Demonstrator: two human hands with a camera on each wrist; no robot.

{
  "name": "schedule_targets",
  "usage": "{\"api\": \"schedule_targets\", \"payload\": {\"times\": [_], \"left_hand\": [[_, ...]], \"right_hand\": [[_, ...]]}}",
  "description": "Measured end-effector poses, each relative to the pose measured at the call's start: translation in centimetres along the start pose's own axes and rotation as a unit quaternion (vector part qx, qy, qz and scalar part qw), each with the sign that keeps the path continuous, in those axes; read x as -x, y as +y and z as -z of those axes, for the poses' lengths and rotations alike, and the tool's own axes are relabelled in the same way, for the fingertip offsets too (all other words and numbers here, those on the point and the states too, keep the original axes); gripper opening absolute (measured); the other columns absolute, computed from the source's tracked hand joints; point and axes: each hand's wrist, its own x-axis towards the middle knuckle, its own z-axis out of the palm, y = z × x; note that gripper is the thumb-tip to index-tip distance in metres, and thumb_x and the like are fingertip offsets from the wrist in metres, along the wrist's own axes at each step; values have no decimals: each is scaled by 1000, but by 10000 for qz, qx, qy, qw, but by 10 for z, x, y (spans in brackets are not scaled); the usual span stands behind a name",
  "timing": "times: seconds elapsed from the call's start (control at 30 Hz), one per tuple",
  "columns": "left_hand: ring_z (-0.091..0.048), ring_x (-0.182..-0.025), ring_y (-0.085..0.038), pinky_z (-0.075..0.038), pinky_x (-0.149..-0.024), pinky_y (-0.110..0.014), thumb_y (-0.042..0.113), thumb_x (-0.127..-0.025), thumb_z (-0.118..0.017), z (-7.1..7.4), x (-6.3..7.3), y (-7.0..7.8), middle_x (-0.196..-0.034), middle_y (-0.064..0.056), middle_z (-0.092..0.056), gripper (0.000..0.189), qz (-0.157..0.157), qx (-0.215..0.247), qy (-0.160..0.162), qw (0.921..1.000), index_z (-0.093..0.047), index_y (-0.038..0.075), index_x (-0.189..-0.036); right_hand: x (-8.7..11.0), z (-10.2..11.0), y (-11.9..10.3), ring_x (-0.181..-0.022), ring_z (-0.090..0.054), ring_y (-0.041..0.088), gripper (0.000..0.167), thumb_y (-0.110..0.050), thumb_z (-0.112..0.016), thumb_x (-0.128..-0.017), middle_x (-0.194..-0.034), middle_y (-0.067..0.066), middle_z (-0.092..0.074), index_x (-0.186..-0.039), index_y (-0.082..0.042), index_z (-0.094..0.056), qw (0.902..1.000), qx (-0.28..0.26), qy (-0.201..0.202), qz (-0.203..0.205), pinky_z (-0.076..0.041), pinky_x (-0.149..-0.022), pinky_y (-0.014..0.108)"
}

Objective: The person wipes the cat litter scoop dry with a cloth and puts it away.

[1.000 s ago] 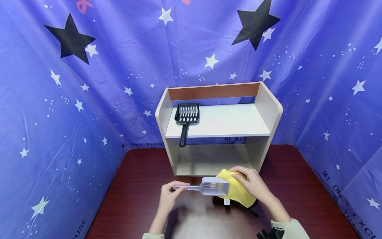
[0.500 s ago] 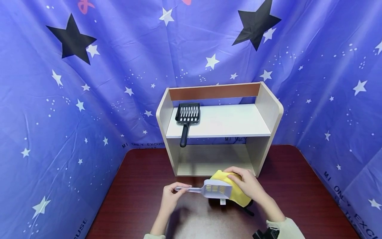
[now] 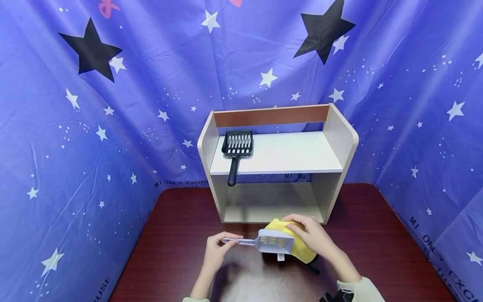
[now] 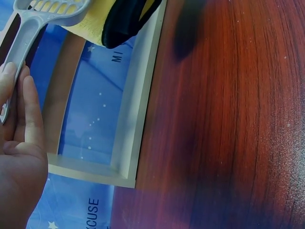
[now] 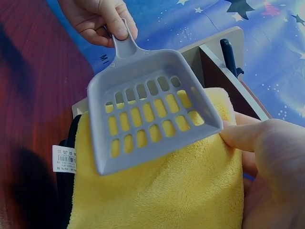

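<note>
A grey slotted litter scoop [image 3: 276, 242] is held level above the table, its handle pinched between the thumb and fingers of my left hand [image 3: 217, 251]. Behind and under the scoop's pan lies a yellow cloth [image 5: 190, 191] with a black edge and a white label [image 5: 64, 160]. My right hand [image 3: 311, 235] grips this cloth, thumb on the yellow side near the pan's front corner. Yellow shows through the slots in the right wrist view. In the left wrist view the scoop handle [image 4: 21, 45] runs up from my left hand's fingertips.
A two-tier shelf [image 3: 277, 153] stands at the back of the dark red table [image 3: 177, 235]. On its upper board rests a black slotted scoop [image 3: 237, 144], the handle jutting over the front edge. A blue star-printed curtain [image 3: 151, 105] surrounds the table.
The cloth and my right hand have shifted left, so more of the scoop's pan overlaps the cloth. My left hand and the scoop have moved slightly right and nearer.
</note>
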Motion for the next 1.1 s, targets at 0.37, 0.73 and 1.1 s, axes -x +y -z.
{"api": "schedule_targets", "payload": {"times": [0.37, 0.73, 1.1], "left_hand": [[-72, -78, -3, -60, -66, -20, -5, -84, -71, 5, 1, -3, -89, -26, -74, 9, -257, 28, 125, 9996, -72, -11, -90], [-73, -80, -4, -61, -67, -24, -8, -84, -70, 9, 0, -4, -89, -33, -71, 9, -386, 97, 219, 9990, -70, -14, -90], [-70, -73, -1, -56, -60, -17, -7, -83, -72, 12, -2, 4, -89, -27, -74, 8, -280, -93, 651, 9974, -72, -11, -90]], "right_hand": [[9, 3, 6, -92, -63, -4, 14, -16, -67, -94, -102, -7, -76, -104, -25, -74, 9999, 65, 131, -72, -54, -78, 22], [18, 3, 17, -89, -63, -5, 17, -10, -66, -95, -100, -3, -77, -104, -22, -74, 9994, -195, 279, 116, -51, -75, 14], [30, 1, 22, -92, -63, -6, 22, -3, -67, -92, -98, -2, -77, -103, -21, -74, 9980, -294, 540, 144, -47, -80, 6]]}}
